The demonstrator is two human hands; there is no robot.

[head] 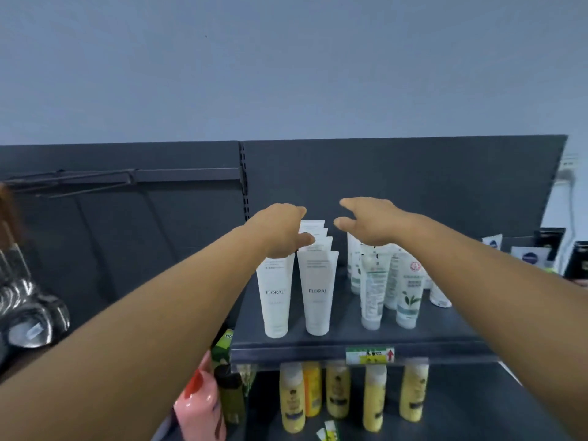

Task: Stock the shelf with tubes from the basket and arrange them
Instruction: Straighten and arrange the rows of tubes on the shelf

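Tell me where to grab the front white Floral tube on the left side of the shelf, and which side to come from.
Probably pinch the Floral tube across its wide, flat upper body, just under the crimped top, coming from the front. It stands cap-down and upright at the shelf edge, with a second tube close on its right, so fingers fit best front and back. The left hand is nearest.

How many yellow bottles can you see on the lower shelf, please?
5: four pale yellow bottles in a row, one orange-yellow bottle behind; more may be hidden.

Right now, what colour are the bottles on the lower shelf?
Mostly yellow bottles, one orange; clearest in the head view.
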